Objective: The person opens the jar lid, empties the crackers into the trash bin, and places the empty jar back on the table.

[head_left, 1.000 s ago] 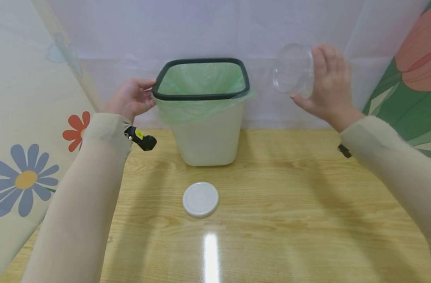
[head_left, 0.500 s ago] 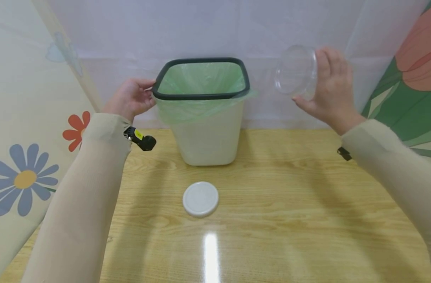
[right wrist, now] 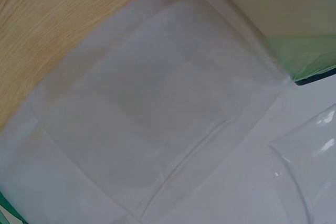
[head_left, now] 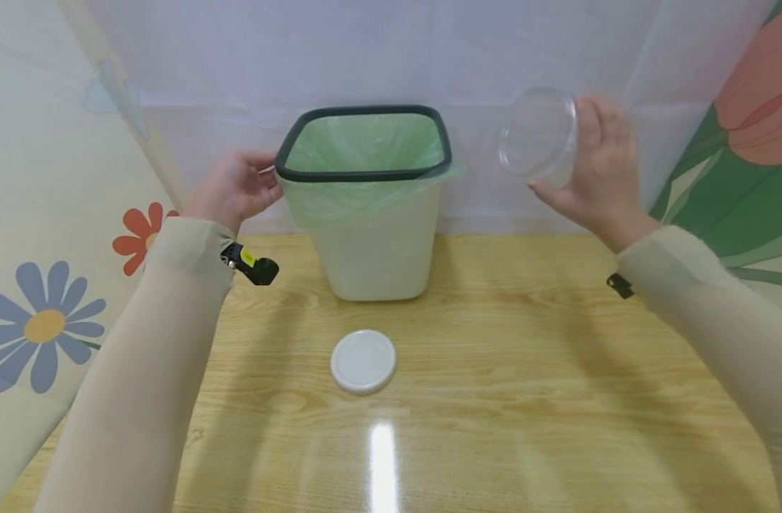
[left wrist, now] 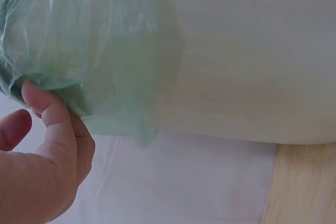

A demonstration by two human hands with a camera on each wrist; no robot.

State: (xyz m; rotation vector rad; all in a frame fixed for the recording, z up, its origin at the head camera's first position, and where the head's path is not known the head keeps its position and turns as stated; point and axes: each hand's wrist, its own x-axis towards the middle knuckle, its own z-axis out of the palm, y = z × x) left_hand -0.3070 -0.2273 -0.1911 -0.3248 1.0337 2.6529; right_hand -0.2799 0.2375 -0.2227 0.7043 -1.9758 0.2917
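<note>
A cream trash can (head_left: 378, 249) stands upright on the table, lined with a green plastic bag (head_left: 378, 139) folded over its dark rim (head_left: 365, 176). My left hand (head_left: 239, 185) is at the rim's left side, fingers loosely bent. In the left wrist view, its fingertips (left wrist: 37, 93) meet the bag while the thumb stays apart from them. My right hand (head_left: 599, 164) holds a clear plastic jar (head_left: 538, 135) in the air right of the can, tilted on its side. Only part of the jar (right wrist: 310, 166) shows in the right wrist view. A white round lid (head_left: 363, 361) lies in front of the can.
The wooden table (head_left: 525, 370) runs back to a white cloth backdrop (head_left: 237, 57). Flower-printed panels stand at left and right. The can is close to the backdrop.
The right hand and jar have lowered slightly, with the jar a little further right than at first. The left hand has sunk slightly at the rim. Can and lid stay put.
</note>
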